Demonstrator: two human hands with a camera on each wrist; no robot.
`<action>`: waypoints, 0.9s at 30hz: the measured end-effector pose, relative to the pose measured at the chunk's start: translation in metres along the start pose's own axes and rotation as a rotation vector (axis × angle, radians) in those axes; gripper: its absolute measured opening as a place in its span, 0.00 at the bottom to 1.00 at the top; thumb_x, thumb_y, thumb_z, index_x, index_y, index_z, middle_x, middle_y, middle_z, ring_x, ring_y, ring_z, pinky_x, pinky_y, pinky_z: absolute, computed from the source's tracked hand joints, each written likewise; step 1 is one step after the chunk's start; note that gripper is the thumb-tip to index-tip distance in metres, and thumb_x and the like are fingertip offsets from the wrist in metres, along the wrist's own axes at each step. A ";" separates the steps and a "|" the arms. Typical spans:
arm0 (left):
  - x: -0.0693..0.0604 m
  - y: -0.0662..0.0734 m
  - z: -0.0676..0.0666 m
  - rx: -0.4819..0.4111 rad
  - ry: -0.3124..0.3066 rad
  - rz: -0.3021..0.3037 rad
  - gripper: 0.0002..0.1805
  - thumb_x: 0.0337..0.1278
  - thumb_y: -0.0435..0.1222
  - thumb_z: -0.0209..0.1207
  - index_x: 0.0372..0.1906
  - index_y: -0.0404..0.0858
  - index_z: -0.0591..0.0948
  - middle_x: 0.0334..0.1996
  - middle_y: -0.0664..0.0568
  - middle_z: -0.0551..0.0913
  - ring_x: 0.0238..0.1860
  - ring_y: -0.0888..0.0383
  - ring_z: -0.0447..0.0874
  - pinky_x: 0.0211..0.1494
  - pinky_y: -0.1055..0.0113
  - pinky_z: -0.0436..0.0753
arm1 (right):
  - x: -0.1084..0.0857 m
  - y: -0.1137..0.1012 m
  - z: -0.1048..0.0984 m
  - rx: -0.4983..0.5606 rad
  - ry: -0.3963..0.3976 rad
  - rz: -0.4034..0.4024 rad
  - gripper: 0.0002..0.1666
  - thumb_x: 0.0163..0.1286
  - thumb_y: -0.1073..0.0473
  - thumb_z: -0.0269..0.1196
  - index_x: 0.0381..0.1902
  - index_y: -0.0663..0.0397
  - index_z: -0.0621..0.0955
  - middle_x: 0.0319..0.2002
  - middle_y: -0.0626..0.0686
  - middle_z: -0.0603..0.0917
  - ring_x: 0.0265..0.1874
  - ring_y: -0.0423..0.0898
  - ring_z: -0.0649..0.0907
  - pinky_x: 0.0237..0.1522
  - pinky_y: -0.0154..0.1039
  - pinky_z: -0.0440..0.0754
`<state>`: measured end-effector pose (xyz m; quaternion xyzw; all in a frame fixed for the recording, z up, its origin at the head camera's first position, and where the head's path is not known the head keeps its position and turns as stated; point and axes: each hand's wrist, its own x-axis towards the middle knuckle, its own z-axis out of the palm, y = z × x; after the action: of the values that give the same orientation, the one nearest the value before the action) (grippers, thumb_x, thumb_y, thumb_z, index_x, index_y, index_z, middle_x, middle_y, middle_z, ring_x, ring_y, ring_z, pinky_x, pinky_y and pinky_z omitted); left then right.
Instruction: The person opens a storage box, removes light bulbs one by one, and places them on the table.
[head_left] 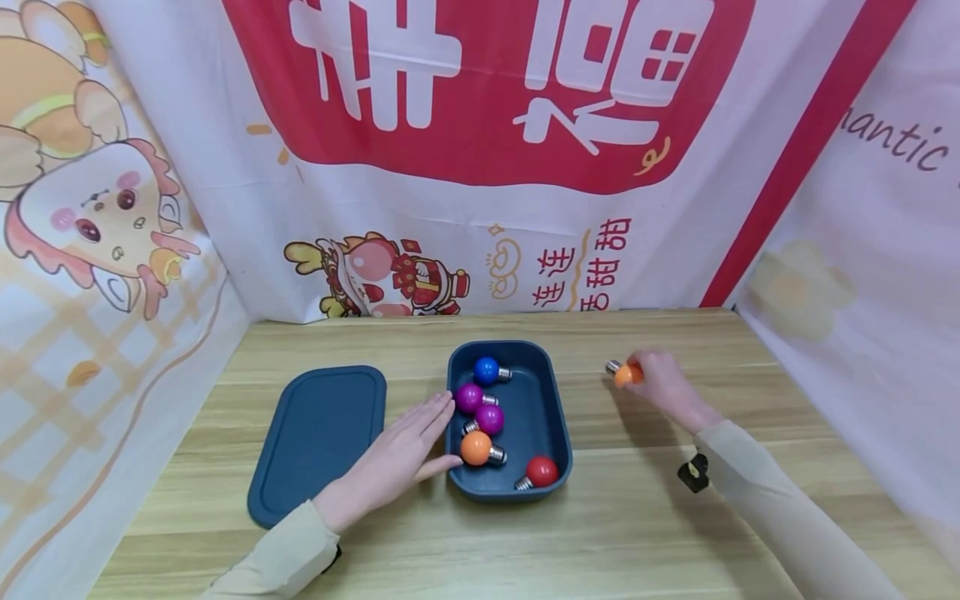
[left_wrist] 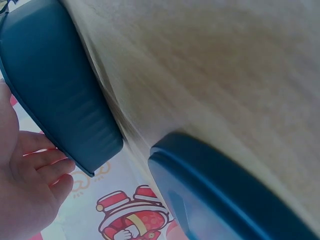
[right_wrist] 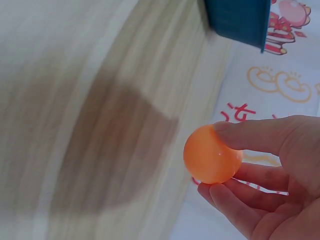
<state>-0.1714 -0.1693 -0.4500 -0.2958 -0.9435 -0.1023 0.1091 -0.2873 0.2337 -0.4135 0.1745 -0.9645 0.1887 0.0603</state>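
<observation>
My right hand (head_left: 664,385) pinches an orange light bulb (head_left: 628,375) between thumb and fingertips, held above the table to the right of a dark blue box (head_left: 564,433). In the right wrist view the bulb's round orange globe (right_wrist: 211,156) shows, its base hidden. My left hand (head_left: 401,450) rests along the box's left rim with fingers extended. Inside the box lie a blue bulb (head_left: 486,370), two purple bulbs (head_left: 469,398), another orange bulb (head_left: 476,448) and a red bulb (head_left: 542,472). The left wrist view shows the left fingers touching the box's outer wall (left_wrist: 60,85).
A dark blue lid (head_left: 322,433) lies flat on the wooden table (head_left: 615,533), left of the box. Printed cloth (head_left: 480,250) hangs along the table's back edge, with more cloth at both sides.
</observation>
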 end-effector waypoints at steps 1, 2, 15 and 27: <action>0.000 0.000 0.000 -0.001 -0.002 -0.002 0.43 0.67 0.62 0.50 0.74 0.34 0.65 0.75 0.42 0.65 0.75 0.45 0.65 0.72 0.47 0.72 | 0.000 0.003 0.001 0.002 -0.004 0.009 0.12 0.56 0.69 0.70 0.36 0.73 0.83 0.30 0.63 0.84 0.28 0.50 0.77 0.32 0.42 0.76; 0.000 0.000 0.000 -0.002 -0.004 -0.004 0.43 0.66 0.61 0.51 0.74 0.35 0.65 0.75 0.42 0.64 0.75 0.45 0.65 0.72 0.48 0.72 | -0.001 0.005 0.002 0.003 -0.009 0.015 0.12 0.56 0.69 0.70 0.36 0.73 0.83 0.30 0.63 0.84 0.28 0.50 0.77 0.32 0.42 0.77; 0.000 -0.001 0.002 -0.006 -0.006 -0.002 0.43 0.67 0.62 0.49 0.74 0.35 0.65 0.75 0.42 0.64 0.75 0.46 0.65 0.72 0.47 0.72 | -0.004 0.017 0.007 0.015 -0.066 0.097 0.15 0.57 0.68 0.69 0.41 0.74 0.82 0.33 0.64 0.84 0.29 0.50 0.77 0.33 0.40 0.77; 0.000 -0.001 0.001 -0.008 -0.001 -0.008 0.44 0.66 0.62 0.50 0.74 0.35 0.64 0.75 0.43 0.65 0.74 0.46 0.67 0.70 0.47 0.74 | -0.004 0.022 0.012 -0.001 -0.060 0.113 0.16 0.57 0.67 0.69 0.41 0.75 0.82 0.35 0.66 0.84 0.30 0.51 0.78 0.32 0.40 0.77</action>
<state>-0.1721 -0.1694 -0.4513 -0.2925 -0.9443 -0.1065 0.1069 -0.2921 0.2498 -0.4334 0.1253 -0.9743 0.1859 0.0206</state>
